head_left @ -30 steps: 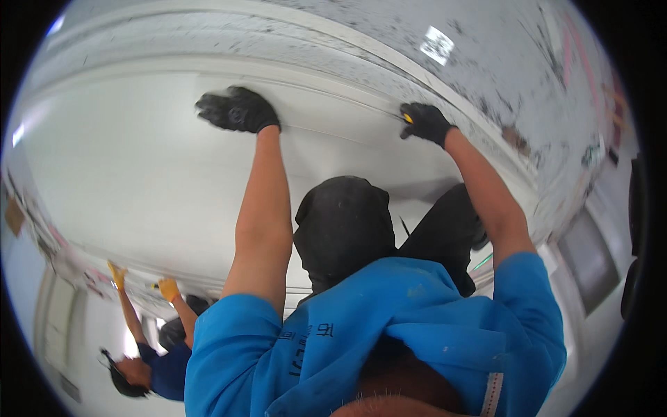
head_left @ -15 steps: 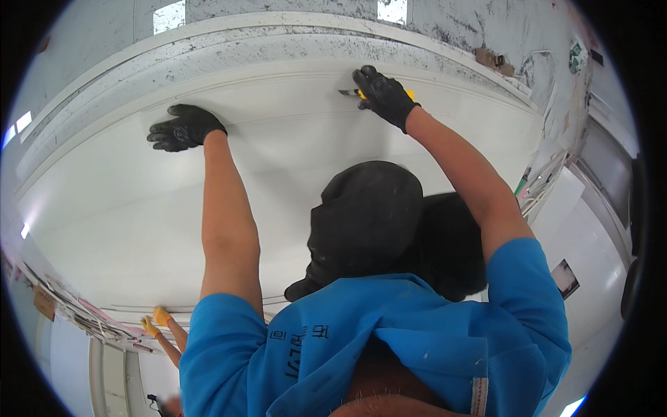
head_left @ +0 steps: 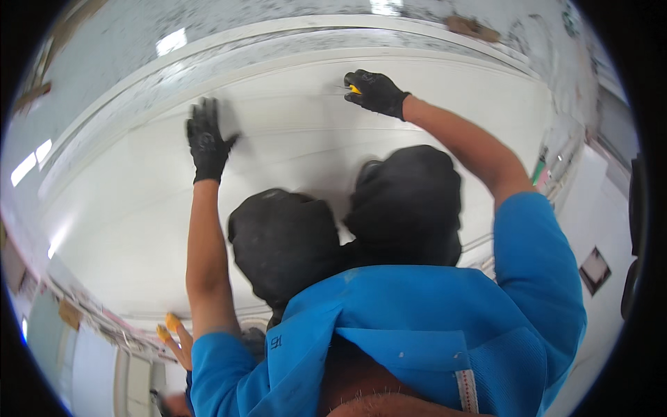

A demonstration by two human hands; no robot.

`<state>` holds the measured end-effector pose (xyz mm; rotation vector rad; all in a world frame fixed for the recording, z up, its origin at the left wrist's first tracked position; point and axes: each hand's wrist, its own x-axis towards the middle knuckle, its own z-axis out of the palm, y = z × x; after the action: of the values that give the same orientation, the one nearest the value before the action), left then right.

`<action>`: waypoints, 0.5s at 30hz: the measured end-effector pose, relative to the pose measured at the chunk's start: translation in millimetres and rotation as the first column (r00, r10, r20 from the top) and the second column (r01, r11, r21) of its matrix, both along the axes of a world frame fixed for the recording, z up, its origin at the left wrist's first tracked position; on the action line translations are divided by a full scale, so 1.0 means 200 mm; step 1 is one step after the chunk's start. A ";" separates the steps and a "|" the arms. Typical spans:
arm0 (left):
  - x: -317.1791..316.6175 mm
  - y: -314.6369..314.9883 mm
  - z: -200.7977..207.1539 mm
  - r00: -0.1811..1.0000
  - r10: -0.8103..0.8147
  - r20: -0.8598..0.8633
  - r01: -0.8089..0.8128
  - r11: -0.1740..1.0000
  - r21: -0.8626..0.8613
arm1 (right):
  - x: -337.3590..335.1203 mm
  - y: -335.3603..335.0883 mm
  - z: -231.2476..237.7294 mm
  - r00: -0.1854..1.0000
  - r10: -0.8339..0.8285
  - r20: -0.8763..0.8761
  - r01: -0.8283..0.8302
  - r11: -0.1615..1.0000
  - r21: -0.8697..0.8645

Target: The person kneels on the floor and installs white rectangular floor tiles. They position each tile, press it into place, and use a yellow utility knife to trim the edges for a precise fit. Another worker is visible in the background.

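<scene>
A large white panel (head_left: 292, 156) spreads beneath me, with long shallow lines running across its surface. My right hand (head_left: 377, 94), in a black glove, is closed around a utility knife (head_left: 355, 89) near the panel's far side. The knife shows a yellow body and a thin blade pointing left; most of its handle is hidden by the fingers. My left hand (head_left: 207, 141), also black-gloved, is open over the left part of the panel, its fingers pointing away from me and its thumb apart. Whether the palm touches the surface I cannot tell.
My dark-trousered knees (head_left: 285, 240) are over the panel. Another person's yellow-gloved hands (head_left: 169, 326) are at its near left edge. White strips (head_left: 278, 29) run along the far side. A brown piece (head_left: 472, 28) lies at the far right; a green-handled tool (head_left: 538, 170) sits by the right edge.
My left hand has turned from fingers pointing left to fingers pointing away. My knees have shifted and both now show side by side. The right hand keeps the knife.
</scene>
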<state>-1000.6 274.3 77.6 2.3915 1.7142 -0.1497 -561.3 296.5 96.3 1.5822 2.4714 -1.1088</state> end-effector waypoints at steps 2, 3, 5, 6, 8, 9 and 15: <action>0.30 0.00 0.16 0.967 -0.249 -0.053 0.223 0.930 -0.293 | 0.25 -0.15 -0.04 0.976 -0.219 0.022 0.217 0.974 0.057; 0.32 0.00 0.13 0.961 -0.270 -0.063 0.246 0.934 -0.260 | 0.35 -0.21 -0.02 0.943 -0.328 0.051 0.325 0.944 0.065; 0.27 0.02 0.01 0.959 -0.273 -0.073 0.252 0.943 -0.219 | 0.54 -0.35 -0.03 0.843 -0.526 0.109 0.525 0.850 0.046; 0.28 0.06 0.03 0.955 -0.284 -0.080 0.264 0.944 -0.199 | 0.57 -0.39 -0.04 0.789 -0.605 0.106 0.607 0.795 0.019; 0.30 0.09 0.09 0.940 -0.324 -0.109 0.302 0.936 -0.181 | 0.65 -0.46 -0.05 0.658 -0.746 0.100 0.751 0.660 -0.026; 0.31 0.10 0.12 0.929 -0.348 -0.129 0.321 0.928 -0.191 | 0.66 -0.48 -0.07 0.597 -0.798 0.076 0.802 0.595 -0.050; 0.00 -0.01 0.29 0.858 -0.343 -0.381 0.227 0.921 -0.317 | 0.51 -0.42 -0.12 0.178 -0.981 -0.081 0.818 0.193 -0.541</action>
<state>-1000.8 272.7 136.0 2.5179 1.3502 -0.9569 -458.4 213.1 72.1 3.0047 0.8218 -2.0193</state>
